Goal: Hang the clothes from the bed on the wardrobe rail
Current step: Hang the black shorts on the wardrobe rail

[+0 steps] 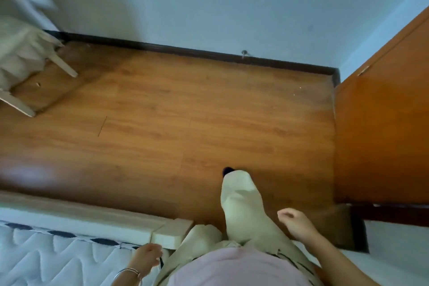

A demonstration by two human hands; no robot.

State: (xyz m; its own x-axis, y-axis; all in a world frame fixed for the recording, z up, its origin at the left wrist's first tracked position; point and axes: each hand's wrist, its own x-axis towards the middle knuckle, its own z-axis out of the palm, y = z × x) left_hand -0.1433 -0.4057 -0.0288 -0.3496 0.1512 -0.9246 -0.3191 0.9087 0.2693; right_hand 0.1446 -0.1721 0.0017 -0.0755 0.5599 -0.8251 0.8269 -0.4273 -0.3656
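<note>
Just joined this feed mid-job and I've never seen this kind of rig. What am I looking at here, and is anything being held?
There is no machine: one camera worn on a person's head looks down at their own body and hands. The left hand is by the corner of the white quilted mattress, fingers curled; whether it holds anything is unclear. The right hand hangs loosely curled, empty. A beige-trousered leg steps over the wooden floor. An orange wooden panel, perhaps the wardrobe, stands at right.
</note>
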